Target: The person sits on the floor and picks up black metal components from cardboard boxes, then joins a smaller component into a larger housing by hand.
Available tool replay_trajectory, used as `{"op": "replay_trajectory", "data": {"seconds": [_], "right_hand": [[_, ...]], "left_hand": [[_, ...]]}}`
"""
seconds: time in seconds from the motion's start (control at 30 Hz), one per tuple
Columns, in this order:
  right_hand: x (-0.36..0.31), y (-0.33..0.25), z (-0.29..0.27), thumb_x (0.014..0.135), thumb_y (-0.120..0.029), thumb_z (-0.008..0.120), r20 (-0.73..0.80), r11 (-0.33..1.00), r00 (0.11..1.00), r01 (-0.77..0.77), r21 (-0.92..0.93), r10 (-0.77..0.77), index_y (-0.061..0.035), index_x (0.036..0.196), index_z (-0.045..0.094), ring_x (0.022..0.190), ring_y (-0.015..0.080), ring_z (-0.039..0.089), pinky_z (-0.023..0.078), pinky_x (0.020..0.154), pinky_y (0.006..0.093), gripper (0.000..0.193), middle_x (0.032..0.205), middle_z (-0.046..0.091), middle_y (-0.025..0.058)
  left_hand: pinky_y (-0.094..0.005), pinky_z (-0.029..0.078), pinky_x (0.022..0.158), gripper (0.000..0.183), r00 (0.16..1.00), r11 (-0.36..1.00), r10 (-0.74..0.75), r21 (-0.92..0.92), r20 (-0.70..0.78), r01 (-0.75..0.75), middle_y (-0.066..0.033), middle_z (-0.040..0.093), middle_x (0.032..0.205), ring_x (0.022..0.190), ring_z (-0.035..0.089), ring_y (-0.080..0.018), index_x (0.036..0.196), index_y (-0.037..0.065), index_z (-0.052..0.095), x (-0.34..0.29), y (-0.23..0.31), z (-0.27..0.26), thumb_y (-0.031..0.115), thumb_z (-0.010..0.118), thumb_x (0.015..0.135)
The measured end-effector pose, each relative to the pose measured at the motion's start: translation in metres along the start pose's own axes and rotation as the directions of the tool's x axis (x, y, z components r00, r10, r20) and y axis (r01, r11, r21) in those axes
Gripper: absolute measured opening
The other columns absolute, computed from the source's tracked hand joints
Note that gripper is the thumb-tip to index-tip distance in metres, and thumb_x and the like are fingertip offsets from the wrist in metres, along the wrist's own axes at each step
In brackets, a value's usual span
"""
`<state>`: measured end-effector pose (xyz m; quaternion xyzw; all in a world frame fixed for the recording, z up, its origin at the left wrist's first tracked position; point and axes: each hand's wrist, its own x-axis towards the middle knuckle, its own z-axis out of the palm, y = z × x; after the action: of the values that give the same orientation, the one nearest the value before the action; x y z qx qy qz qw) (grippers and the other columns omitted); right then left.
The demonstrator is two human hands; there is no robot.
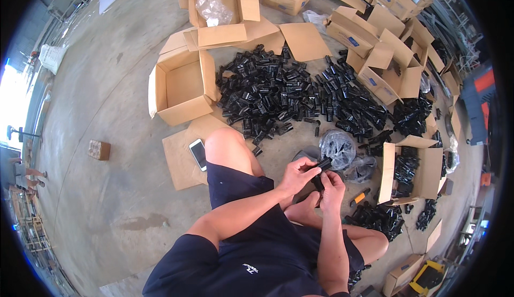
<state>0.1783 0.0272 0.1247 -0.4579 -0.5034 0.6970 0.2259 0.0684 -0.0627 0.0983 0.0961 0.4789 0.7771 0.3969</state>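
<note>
My left hand (297, 177) is closed around a short black tubular part (324, 164), its thumb pressed along the top. Close beside it, my right hand (332, 191) pinches a dark piece (318, 183) just below that part. Whether the two pieces are joined, I cannot tell, as the fingers cover where they meet. A large heap of similar black tubular parts (267, 85) lies on the floor in front of my knees. Beyond my right hand sits a clear plastic bag (338, 148) with dark contents.
An orange-and-black tool (360, 197) lies right of my hands. Further right stands an open carton (425, 176) holding black parts. Left of the heap is an open carton (182, 85). A phone (198, 154) rests on flattened cardboard (179, 163) by my left knee.
</note>
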Motion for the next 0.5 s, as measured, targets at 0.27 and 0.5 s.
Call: {"op": "replay_trajectory", "data": {"seconds": [0.27,0.5], "right_hand": [[0.002,0.014,-0.007,0.1,-0.012,0.064,0.012,0.997,0.998,0.062,-0.035,-0.062,0.0036,0.106,0.068,0.078,0.007,0.06,0.048,0.067,0.023,0.017,0.091,0.068,0.0021],[-0.004,0.007,-0.002,0.096,-0.007,0.067,0.03,0.995,0.999,0.03,-0.1,-0.027,0.0027,0.099,0.067,0.08,0.0065,0.058,0.048,0.073,0.0231,0.01,0.088,0.067,0.0008]], "left_hand": [[-0.0219,0.052,0.074,0.01,0.993,0.993,-0.107,0.051,-0.042,0.11,-0.0045,0.07,0.095,0.085,0.065,-0.008,0.1,-0.001,0.067,-0.005,0.014,0.01,-0.005,0.07,0.091],[-0.0213,0.052,0.073,0.009,1.0,1.0,0.009,-0.029,-0.019,-0.009,-0.0009,0.071,0.09,0.082,0.063,-0.0047,0.097,0.001,0.069,-0.005,0.002,0.001,0.002,0.074,0.09]]}}
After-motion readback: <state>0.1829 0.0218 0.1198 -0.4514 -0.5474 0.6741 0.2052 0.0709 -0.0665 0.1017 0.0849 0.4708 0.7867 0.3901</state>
